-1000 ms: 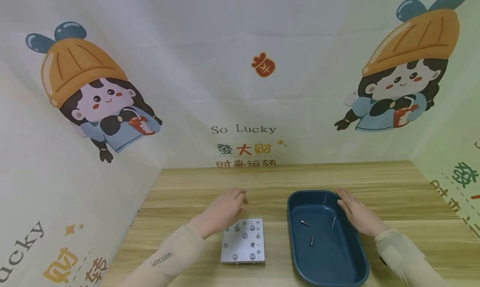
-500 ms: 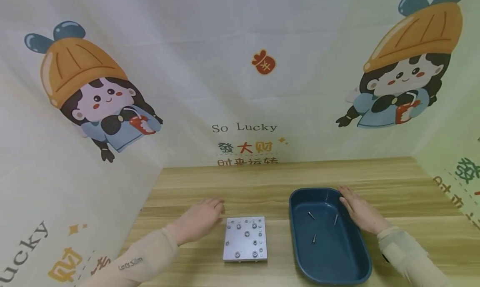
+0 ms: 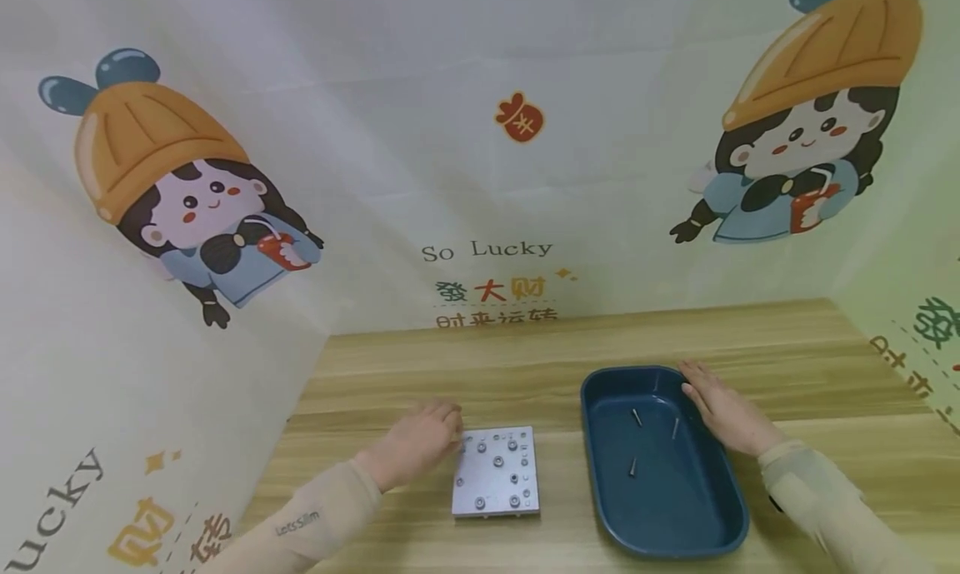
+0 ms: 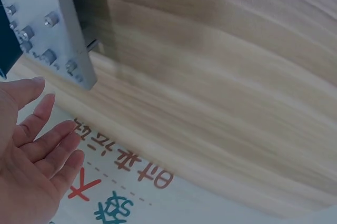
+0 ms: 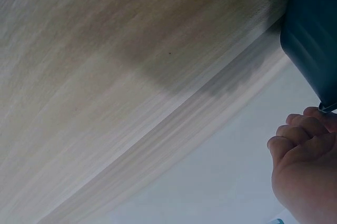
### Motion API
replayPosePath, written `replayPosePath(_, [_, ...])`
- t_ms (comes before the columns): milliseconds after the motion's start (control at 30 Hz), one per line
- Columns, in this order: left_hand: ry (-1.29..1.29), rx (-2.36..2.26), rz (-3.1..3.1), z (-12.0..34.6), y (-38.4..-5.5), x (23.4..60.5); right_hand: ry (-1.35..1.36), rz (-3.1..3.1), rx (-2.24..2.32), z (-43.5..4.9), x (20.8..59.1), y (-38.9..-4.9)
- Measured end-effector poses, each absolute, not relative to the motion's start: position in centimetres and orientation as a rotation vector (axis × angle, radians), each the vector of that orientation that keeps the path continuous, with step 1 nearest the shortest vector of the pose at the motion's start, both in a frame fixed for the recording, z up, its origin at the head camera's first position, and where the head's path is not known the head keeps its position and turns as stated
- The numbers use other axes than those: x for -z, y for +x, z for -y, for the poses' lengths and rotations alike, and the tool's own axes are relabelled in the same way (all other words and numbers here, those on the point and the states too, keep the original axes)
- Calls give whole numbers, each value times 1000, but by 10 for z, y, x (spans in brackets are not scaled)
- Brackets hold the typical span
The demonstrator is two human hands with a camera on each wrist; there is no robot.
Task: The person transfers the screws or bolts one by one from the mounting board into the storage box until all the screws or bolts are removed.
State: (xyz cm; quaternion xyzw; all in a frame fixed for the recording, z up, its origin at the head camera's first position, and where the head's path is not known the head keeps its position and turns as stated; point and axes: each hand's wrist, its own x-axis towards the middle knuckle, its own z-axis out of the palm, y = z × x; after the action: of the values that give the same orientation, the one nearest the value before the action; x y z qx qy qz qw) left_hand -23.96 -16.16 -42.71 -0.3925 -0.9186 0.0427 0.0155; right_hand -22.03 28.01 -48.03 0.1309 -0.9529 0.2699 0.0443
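Note:
My left hand [image 3: 420, 442] is at the far left corner of a square silver metal plate [image 3: 495, 484] with several bolts set in it. In the left wrist view its fingers [image 4: 50, 150] are loosely bent with nothing between them, and a gap to the plate [image 4: 50, 29] shows. On the right, a dark blue tray [image 3: 587, 441] holds 3 small metal screws, among them one screw [image 3: 633, 467] near its middle. My right hand [image 3: 729, 411] rests against the tray's far right rim with its fingers extended; the right wrist view shows fingertips touching the tray [image 5: 316, 40].
Both things stand on a wood-grain tabletop [image 3: 450, 361]. A pale printed cloth [image 3: 360, 166] walls it in at the back and on both sides. Between plate and tray lies a narrow strip of tabletop.
My left hand has come away from above the plate to the left, then back slightly towards its corner. One screw in the tray has turned and shifted right. My right hand stays at the tray.

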Motion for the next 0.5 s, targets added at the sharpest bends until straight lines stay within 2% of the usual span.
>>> replayPosePath(500, [-1142, -72, 2857, 165, -238, 462, 402, 2918, -829, -278, 482, -221])
